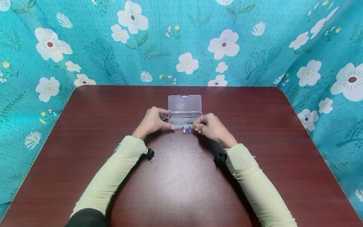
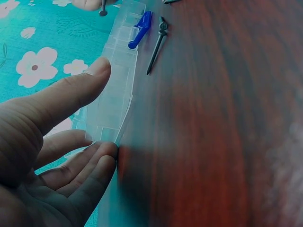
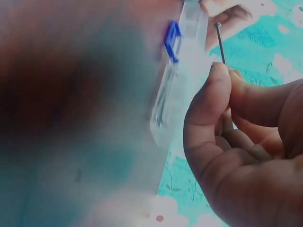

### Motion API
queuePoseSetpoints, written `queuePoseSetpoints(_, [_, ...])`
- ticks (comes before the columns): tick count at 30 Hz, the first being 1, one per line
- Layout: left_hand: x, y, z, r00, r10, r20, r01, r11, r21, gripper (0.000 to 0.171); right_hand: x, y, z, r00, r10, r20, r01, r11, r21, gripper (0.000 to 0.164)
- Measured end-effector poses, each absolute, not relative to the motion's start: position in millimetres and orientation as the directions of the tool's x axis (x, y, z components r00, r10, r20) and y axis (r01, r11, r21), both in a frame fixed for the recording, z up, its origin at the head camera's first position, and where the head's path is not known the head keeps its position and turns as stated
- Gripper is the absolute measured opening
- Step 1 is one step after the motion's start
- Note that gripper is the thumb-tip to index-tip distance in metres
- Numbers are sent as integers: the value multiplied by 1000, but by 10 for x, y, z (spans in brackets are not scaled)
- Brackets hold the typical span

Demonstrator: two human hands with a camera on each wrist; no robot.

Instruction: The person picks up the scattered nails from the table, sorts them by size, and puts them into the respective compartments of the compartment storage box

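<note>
A clear plastic box [image 1: 184, 103] with a raised lid and compartments stands near the table's middle. My left hand [image 1: 154, 119] holds its left end, thumb at the front corner and fingers farther back. In the right wrist view, my right hand [image 3: 236, 113] pinches a nail [image 3: 220, 43] between thumb and index finger, its flat head pointing up. The right hand [image 1: 211, 126] is over the box's front right part. A blue frame-like piece [image 1: 186, 130] sits at the front edge. Thin metal pieces [image 3: 163, 101] lie inside the box.
On the brown table [image 1: 181, 189], a loose nail [image 1: 155, 157] lies beside the left wrist, and small thin metal pieces [image 1: 173, 143] lie in front of the box. A blue flowered cloth [image 1: 170, 41] hangs behind the table.
</note>
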State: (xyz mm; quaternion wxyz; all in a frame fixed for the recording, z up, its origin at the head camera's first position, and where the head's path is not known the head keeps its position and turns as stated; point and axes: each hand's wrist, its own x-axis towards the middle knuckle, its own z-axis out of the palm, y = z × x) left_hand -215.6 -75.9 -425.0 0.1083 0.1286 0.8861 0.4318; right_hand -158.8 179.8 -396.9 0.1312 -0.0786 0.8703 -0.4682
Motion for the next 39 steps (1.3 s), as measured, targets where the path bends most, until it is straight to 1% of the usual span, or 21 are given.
queuePoseSetpoints(8, [-2131, -790, -4270, -944, 316, -94, 116, 585, 803, 73, -1696, 1822, -3996, -984, -140, -110, -6, 643, -766, 19])
queuePoseSetpoints(13, [-2120, -821, -4284, -944, 312, -107, 105, 592, 799, 73, -1709, 1749, -4033, -989, -111, -97, -10, 705, -709, 19])
queuePoseSetpoints(21, [-2148, -799, -4270, -932, 343, -118, 121, 601, 790, 73, -1697, 1709, -4050, -997, -67, -39, -23, 739, -673, 14])
queuePoseSetpoints(25, [-2156, -807, -4255, -932, 338, -130, 110, 607, 787, 73, -1637, 1683, -4038, -998, -64, -29, -27, 727, -686, 13])
queuePoseSetpoints(28, [-2163, -824, -4239, -934, 336, -121, 117, 609, 784, 73, -1562, 1601, -4007, -990, -135, -32, -69, 683, -727, 12])
queuePoseSetpoints(31, [-2180, -816, -4218, -934, 341, -103, 135, 606, 784, 73, -1438, 1454, -4002, -953, -296, -65, -149, 645, -750, 11])
queuePoseSetpoints(33, [-2196, -799, -4205, -932, 349, -93, 148, 605, 782, 73, -1342, 1318, -4007, -903, -420, -89, -220, 631, -744, 8])
queuePoseSetpoints(35, [-2210, -786, -4200, -933, 350, -85, 157, 608, 778, 72, -1262, 1172, -4017, -842, -530, -103, -310, 631, -711, 6])
queuePoseSetpoints(37, [-2216, -786, -4203, -934, 349, -81, 162, 613, 773, 72, -1212, 1031, -4024, -794, -600, -100, -383, 621, -684, 6])
queuePoseSetpoints(39, [-2213, -797, -4215, -934, 348, -84, 161, 616, 771, 72, -1198, 912, -4027, -759, -642, -104, -438, 623, -647, 10])
